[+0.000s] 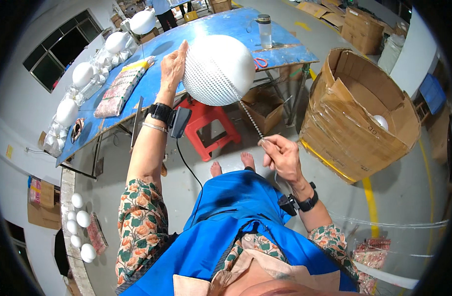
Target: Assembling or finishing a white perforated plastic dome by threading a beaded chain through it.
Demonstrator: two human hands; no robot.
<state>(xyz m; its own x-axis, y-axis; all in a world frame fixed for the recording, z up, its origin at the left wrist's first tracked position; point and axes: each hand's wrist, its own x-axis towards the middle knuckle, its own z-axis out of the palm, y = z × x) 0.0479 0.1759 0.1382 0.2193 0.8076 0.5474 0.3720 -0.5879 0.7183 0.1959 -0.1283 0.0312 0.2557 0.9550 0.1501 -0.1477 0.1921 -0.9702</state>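
Holding a white ball (218,69) up in front of you, your left hand (173,66) is pressing flat on its left side, fingers together and reaching up along the curve. Lower half of the ball is carrying rows of beads; a bead string (249,118) is running taut from its underside down to your right hand (281,157), thumb and fingertips pinching the string's end. The ball is hanging over the near edge of the blue table (196,37), above a red stool (208,126). An open cardboard box (356,113) is sitting just right of your right hand, with bare floor between them. More white balls (80,74) are lining the table's left edge.
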